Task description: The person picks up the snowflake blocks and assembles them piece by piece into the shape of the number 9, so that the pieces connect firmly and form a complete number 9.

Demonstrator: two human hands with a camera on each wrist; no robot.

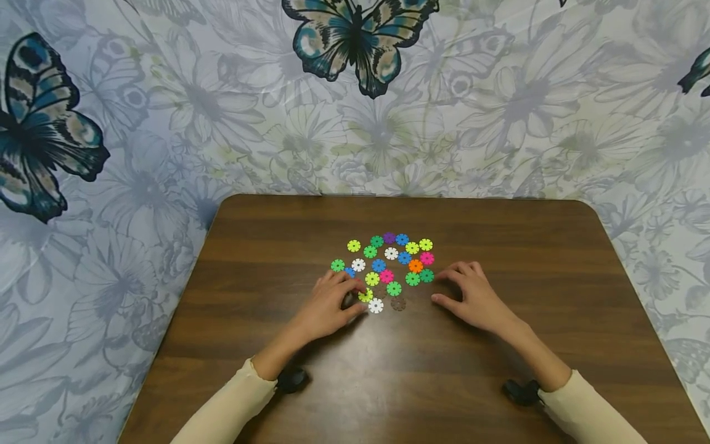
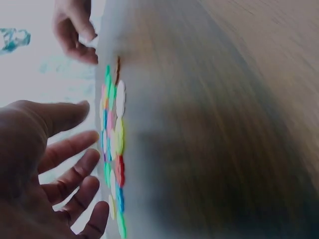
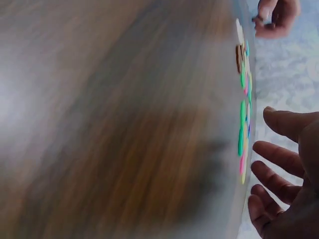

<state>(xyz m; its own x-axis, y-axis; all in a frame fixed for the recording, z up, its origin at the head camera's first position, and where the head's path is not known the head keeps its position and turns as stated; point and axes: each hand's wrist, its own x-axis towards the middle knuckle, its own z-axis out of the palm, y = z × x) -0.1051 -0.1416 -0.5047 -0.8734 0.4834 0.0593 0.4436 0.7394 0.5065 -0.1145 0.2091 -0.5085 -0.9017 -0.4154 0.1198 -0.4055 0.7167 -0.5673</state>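
Observation:
Several flat plastic interlocking discs [image 1: 394,288] with notched edges lie spread on the table, in green, yellow, blue, pink, white, orange, purple and brown. My left hand [image 1: 331,306] is at the left of the group, fingers loosely bent, beside a yellow disc [image 1: 365,295] and a white disc [image 1: 376,306]. It partly covers a blue disc [image 1: 350,272]. In the left wrist view a red disc [image 2: 120,171] shows beyond the fingers, which hold nothing. My right hand [image 1: 470,297] hovers right of the group, near a green disc [image 1: 426,275], thumb and fingers apart and nothing between them.
The brown wooden table [image 1: 266,240] has rounded far corners. Behind it hangs a cloth [image 1: 477,123] printed with flowers and butterflies. A dark wrist device [image 1: 293,380] sits under the left cuff, another device [image 1: 521,392] under the right.

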